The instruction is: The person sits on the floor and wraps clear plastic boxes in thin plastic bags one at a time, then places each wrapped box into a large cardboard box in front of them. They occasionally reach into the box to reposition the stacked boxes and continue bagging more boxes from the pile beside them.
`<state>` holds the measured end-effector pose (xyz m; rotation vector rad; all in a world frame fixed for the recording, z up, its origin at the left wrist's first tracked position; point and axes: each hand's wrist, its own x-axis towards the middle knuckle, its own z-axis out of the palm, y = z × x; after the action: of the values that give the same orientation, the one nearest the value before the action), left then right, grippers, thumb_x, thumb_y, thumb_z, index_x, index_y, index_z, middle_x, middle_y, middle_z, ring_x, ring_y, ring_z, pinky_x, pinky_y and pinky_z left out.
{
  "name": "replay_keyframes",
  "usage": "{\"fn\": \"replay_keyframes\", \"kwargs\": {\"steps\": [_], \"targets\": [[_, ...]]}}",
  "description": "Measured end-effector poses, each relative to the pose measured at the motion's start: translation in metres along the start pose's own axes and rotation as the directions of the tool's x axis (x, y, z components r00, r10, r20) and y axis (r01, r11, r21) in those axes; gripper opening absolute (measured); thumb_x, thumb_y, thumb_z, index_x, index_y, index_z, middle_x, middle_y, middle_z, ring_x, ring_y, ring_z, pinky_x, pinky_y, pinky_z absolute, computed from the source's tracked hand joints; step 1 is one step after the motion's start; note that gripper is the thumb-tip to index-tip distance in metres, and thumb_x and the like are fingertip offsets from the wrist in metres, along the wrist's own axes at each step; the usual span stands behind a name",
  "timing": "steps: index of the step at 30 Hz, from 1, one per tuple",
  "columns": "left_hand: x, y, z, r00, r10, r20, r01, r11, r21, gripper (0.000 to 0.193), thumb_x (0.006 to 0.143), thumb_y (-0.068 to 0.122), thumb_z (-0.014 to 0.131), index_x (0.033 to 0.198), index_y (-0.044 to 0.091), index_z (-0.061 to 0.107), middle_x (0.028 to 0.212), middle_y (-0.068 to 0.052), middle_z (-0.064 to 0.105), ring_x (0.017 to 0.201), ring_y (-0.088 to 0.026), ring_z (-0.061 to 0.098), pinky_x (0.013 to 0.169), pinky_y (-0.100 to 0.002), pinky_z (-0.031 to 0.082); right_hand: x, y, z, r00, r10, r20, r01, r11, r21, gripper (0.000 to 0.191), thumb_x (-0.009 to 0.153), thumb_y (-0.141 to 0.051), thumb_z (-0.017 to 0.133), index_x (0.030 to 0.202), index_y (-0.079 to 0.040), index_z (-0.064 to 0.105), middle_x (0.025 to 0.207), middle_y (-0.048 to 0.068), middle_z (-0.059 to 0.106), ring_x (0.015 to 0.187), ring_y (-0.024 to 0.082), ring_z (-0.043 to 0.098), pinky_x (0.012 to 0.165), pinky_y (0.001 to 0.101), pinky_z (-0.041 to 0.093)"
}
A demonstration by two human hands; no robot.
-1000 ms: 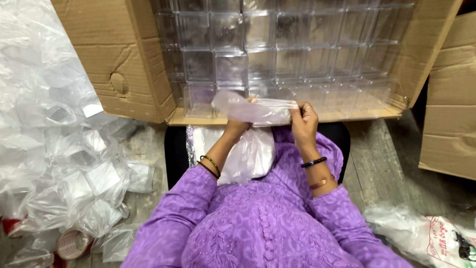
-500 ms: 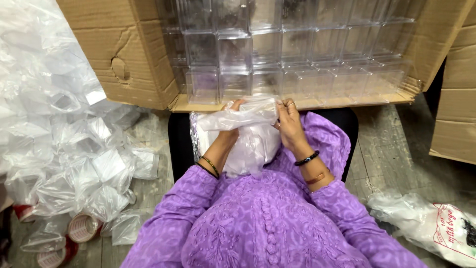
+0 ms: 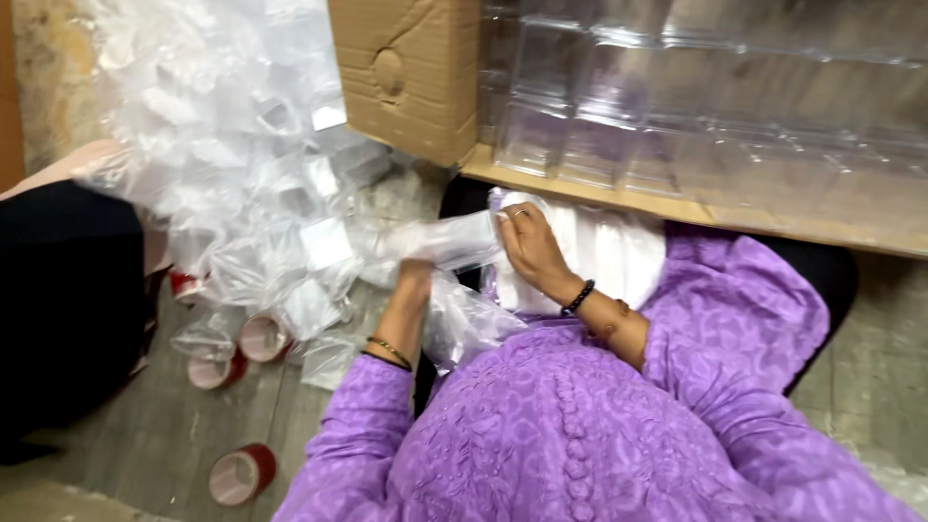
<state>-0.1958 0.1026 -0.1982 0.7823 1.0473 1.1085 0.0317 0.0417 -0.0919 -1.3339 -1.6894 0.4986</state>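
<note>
I hold one clear plastic bag (image 3: 440, 242): right hand (image 3: 530, 246) fingers clamped on it, left hand (image 3: 414, 282) grip hidden. Filled bags (image 3: 242, 164) lie piled; clear boxes (image 3: 677, 106) remain in the carton (image 3: 416, 77).

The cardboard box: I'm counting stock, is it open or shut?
Open. The box lies on its side, flap folded back, with stacked clear containers showing inside.

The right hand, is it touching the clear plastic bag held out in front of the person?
Touching. The head view shows the right hand with fingers laid over the end of the clear plastic bag, no gap between them.
</note>
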Motion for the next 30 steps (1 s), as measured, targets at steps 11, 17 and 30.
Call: {"fn": "replay_keyframes", "kwargs": {"steps": [11,17,30], "targets": [[0.020,-0.005,0.022,0.975,0.172,-0.141,-0.114,0.931,0.348,0.031,0.095,0.018,0.052,0.094,-0.007,0.069,0.085,-0.013,0.070,0.076,-0.026,0.066,0.065,-0.043,0.053,0.012,-0.010,-0.040,0.870,-0.242,0.430,0.193,0.969,0.155,0.085,0.065,0.001,0.070,0.144,0.008,0.037,0.139,0.034,0.046,0.131,0.048,0.045,0.108,0.0504,0.036],[0.007,0.007,0.031,0.963,0.251,-0.099,-0.161,0.829,0.535,0.025,0.099,0.018,0.060,0.092,-0.003,0.071,0.078,-0.011,0.068,0.070,-0.020,0.063,0.061,-0.037,0.049,0.021,-0.044,-0.005,0.933,0.198,0.301,-0.303,0.882,0.361,0.071,0.079,-0.016,0.086,0.136,-0.004,0.045,0.125,0.014,0.065,0.115,0.027,0.064,0.102,0.0353,0.053],[-0.094,0.010,0.087,0.970,0.016,0.241,-0.110,0.918,0.381,0.025,0.108,0.020,0.059,0.097,0.000,0.070,0.074,-0.004,0.061,0.068,-0.014,0.056,0.061,-0.031,0.044,0.060,-0.044,-0.025,0.718,0.527,0.455,-0.420,-0.192,0.887,0.041,0.091,-0.024,0.075,0.126,-0.008,0.062,0.119,0.006,0.071,0.113,0.022,0.068,0.104,0.0403,0.056]]}}
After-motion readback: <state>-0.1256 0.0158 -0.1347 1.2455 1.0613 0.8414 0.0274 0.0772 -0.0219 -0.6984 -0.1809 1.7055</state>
